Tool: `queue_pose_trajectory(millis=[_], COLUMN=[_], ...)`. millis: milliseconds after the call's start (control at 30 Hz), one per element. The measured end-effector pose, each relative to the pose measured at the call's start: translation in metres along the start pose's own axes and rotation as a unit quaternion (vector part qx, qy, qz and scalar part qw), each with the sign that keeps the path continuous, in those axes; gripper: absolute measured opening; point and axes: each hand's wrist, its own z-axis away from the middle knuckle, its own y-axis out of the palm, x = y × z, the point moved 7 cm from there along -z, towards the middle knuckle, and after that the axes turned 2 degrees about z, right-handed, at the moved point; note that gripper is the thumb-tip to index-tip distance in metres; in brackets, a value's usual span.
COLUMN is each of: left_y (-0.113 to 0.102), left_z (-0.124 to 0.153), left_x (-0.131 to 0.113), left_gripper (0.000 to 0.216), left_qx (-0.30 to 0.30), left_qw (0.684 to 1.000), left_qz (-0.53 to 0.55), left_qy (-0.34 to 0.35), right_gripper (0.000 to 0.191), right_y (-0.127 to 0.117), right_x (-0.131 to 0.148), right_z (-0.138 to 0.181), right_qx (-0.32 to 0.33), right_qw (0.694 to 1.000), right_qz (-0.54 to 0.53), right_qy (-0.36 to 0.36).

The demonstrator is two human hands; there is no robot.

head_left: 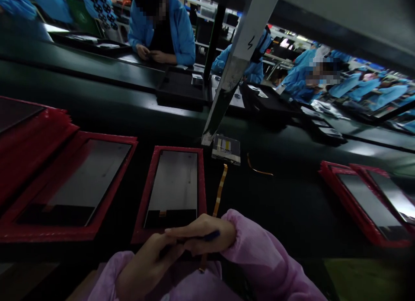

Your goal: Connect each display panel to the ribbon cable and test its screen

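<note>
The hands meet at the near edge of the bench [279, 214], in front of the middle panel [175, 184]. The right hand [207, 236] has its thumb extended toward the left hand and its fingers bent beneath; the grip is closed on a blue tool [212, 236], which shows between thumb and fingers. The tool's other end is hidden between the hands. The left hand [152, 260] is cupped, with its fingertips at those of the right hand; whether it also grips the tool cannot be determined.

The middle panel lies flat on red wrap [201, 184], its near edge just beyond the hands. A flat orange strip [221, 188] lies to its right and runs from near the module [226, 150] toward the right wrist, where it passes out of sight. A short orange end [202, 265] shows below the wrist; its connection to the strip cannot be confirmed. A thin, bent strip [257, 168] lies right of the module.

The left panel [81, 175] rests on red wrap beside a red stack [35, 150]. Two further panels lie at far right. Beyond the post [238, 37], co-workers in blue sit behind black trays [181, 88].
</note>
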Motion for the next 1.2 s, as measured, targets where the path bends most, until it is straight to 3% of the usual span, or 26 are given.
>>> queue_pose_trajectory(millis=[200, 300, 367, 500, 600, 733, 833, 1000, 1200], left_y=[0.007, -0.008, -0.032, -0.099, -0.123, -0.119, -0.108, -0.101, -0.103], left_z=[-0.005, -0.007, -0.009, -0.029, -0.065, -0.118, -0.137, -0.137, -0.138], left_x=[0.005, 0.012, 0.008, -0.010, -0.019, -0.017, -0.006, 0.004, 0.005], left_gripper=[0.040, 0.041, 0.044, 0.039, 0.034, 0.030, 0.030, 0.032, 0.035], left_qx=[0.088, 0.097, 0.059, -0.134, -0.188, -0.169, -0.144, -0.098, -0.080], left_qw=[0.995, 0.994, 0.998, 0.991, 0.981, 0.983, 0.986, 0.991, 0.993], left_qz=[0.020, -0.007, -0.008, -0.002, -0.002, 0.005, -0.001, -0.016, -0.023], left_qy=[-0.042, -0.049, -0.017, 0.032, 0.044, 0.078, 0.087, 0.092, 0.089], right_gripper=[0.055, 0.052, 0.052, 0.043, 0.032, 0.016, 0.012, 0.011, 0.014], right_y=[-0.003, -0.008, -0.013, -0.031, -0.040, -0.047, -0.043, -0.032, -0.031], right_x=[0.015, 0.020, 0.017, 0.005, -0.001, -0.011, -0.023, -0.042, -0.041], right_z=[-0.002, 0.000, 0.002, 0.008, 0.008, 0.002, -0.007, -0.017, -0.015], right_qx=[0.000, -0.028, -0.072, -0.226, -0.303, -0.382, -0.402, -0.380, -0.379], right_qw=[0.999, 0.998, 0.997, 0.969, 0.946, 0.915, 0.902, 0.906, 0.898], right_qz=[0.028, 0.046, 0.013, -0.103, -0.105, -0.059, -0.043, -0.025, -0.004], right_qy=[-0.022, -0.039, -0.028, 0.013, 0.047, 0.116, 0.150, 0.186, 0.225])
